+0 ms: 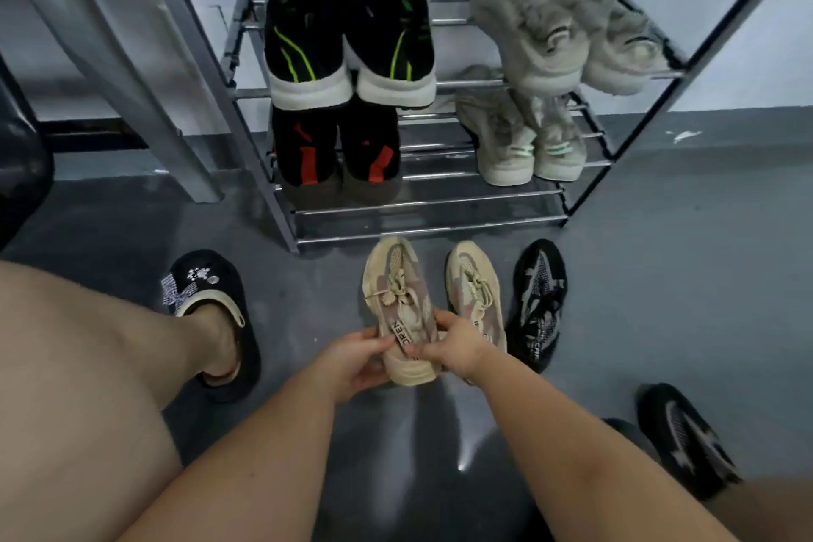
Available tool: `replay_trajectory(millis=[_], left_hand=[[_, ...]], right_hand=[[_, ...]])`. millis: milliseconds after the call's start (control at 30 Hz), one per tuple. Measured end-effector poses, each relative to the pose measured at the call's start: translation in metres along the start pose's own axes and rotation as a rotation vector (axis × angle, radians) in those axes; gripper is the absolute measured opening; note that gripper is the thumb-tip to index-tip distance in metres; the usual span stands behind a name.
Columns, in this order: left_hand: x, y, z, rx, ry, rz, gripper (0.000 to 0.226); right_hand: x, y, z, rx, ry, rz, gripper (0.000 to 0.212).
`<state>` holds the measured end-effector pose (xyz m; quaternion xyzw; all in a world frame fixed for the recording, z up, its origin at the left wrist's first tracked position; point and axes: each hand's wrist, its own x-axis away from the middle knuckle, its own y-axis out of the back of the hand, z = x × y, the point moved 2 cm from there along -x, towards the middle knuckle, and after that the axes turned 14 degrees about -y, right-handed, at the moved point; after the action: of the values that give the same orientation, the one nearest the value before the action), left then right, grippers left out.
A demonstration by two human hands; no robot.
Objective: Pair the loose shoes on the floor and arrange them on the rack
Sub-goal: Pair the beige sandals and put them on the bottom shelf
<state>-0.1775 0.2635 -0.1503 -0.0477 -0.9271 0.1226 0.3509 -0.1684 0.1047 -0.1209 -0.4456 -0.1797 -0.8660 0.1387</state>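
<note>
Hands both grip one beige sneaker [402,312] at its heel, left hand [352,359] and right hand [453,348] on either side; its mate [475,299] lies at 3 o'clock. Rack [422,207] holds four pairs, apparently; two black shoes [539,304] [686,436] wait on the floor.

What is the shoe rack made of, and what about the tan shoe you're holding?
The shoe rack looks like metal: its thin round bars are shiny and silvery, with bright glints, on grey side frames. The tan shoe in the left hand and right hand seems to be soft knitted fabric with a mesh-like weave, cord laces and a smooth, probably rubbery, sole.
</note>
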Motion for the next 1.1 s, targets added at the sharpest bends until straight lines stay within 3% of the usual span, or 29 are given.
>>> replay_trajectory(millis=[167,333,467,600,800,933,1100], left_hand=[[-0.004,-0.027,-0.017,-0.075,-0.019,0.069,0.021],[-0.010,-0.037,-0.013,-0.108,-0.031,0.077,0.021],[-0.024,-0.036,-0.010,-0.147,-0.041,0.067,0.027],[-0.038,-0.034,-0.002,-0.159,-0.022,0.047,0.024],[-0.060,-0.015,0.016,-0.185,0.056,-0.050,0.042],[-0.072,-0.006,0.032,-0.206,0.101,-0.070,0.047],[-0.077,-0.004,0.049,-0.189,0.131,-0.085,0.051]], right_hand=[[0.021,0.024,-0.003,-0.014,0.040,-0.113,0.085],[0.030,0.036,-0.008,-0.016,0.066,-0.094,0.066],[0.024,0.040,-0.009,-0.064,0.067,-0.100,0.067],[0.003,0.051,-0.016,-0.081,-0.024,-0.151,0.072],[-0.054,0.066,-0.037,0.224,-0.223,-0.260,0.089],[-0.078,0.070,-0.046,0.211,-0.319,-0.303,0.086],[-0.089,0.079,-0.046,0.374,-0.491,-0.371,0.085]])
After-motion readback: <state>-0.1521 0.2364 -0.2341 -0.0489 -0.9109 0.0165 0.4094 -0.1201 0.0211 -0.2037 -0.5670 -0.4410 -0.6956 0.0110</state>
